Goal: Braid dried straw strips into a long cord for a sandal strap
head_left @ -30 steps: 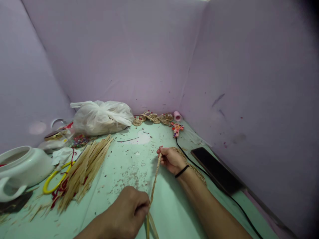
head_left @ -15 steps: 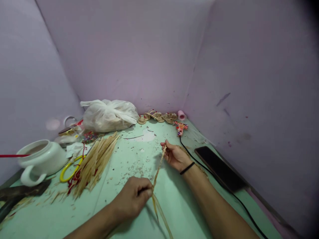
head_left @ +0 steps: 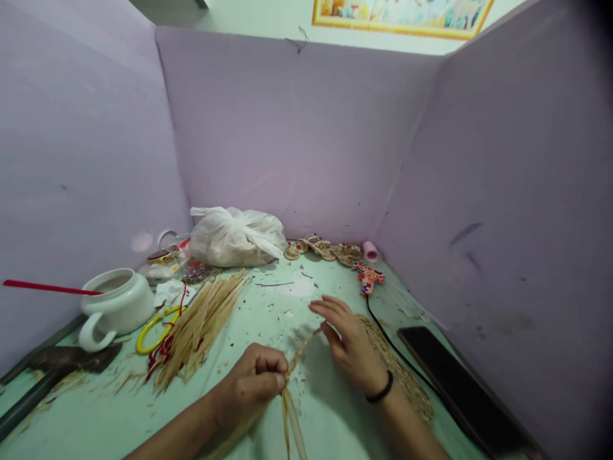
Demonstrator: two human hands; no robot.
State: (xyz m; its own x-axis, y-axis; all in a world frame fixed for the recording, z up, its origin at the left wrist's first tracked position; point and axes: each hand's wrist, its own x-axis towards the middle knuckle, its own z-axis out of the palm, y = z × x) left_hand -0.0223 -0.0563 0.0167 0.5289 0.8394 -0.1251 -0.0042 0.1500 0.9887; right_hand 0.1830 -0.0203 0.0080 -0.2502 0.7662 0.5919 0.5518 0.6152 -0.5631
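Both hands work low in the frame's centre: left hand (head_left: 253, 383) pinches a straw braid (head_left: 299, 354) shut between thumb and fingers, while right hand (head_left: 352, 345) hovers over its far end, fingers spread, gripping nothing. Only a short length looks plaited; loose strands (head_left: 292, 428) trail below. Unused straws (head_left: 201, 322) lie at left, a woven mat (head_left: 402, 370) at right.

A bundle of straw strips (head_left: 201, 329) lies on the table (head_left: 96, 415), a mug (head_left: 117, 306) to its left, a plastic bag (head_left: 237, 236) behind it, and a phone (head_left: 462, 386) far right.
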